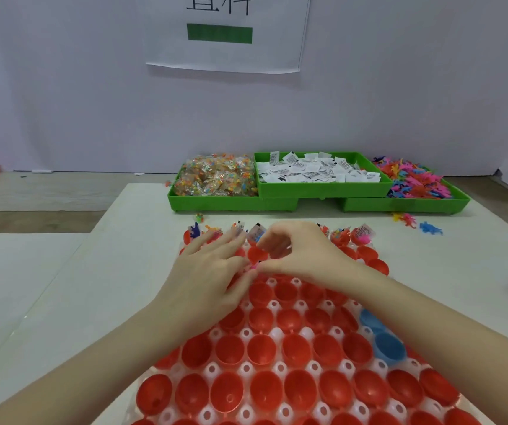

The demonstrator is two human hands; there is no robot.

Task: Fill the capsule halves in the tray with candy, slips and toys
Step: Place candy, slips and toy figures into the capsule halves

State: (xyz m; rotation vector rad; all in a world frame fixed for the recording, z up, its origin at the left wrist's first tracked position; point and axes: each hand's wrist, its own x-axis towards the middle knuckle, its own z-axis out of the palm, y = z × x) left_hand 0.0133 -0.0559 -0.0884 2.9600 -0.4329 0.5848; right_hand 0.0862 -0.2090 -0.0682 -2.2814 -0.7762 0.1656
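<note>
Two hands over tray; three green bins

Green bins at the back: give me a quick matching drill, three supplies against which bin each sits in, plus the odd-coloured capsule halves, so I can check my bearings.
Things:
1. candy packets
2. paper slips
3. plastic toys
4. blue capsule halves

Places:
A. middle green bin, resting raised on the two beside it
B. right side of the capsule tray, among the red halves
C. left green bin
D. right green bin, a few spilled on the table in front

Pairs: 1-C, 2-A, 3-D, 4-B
</note>
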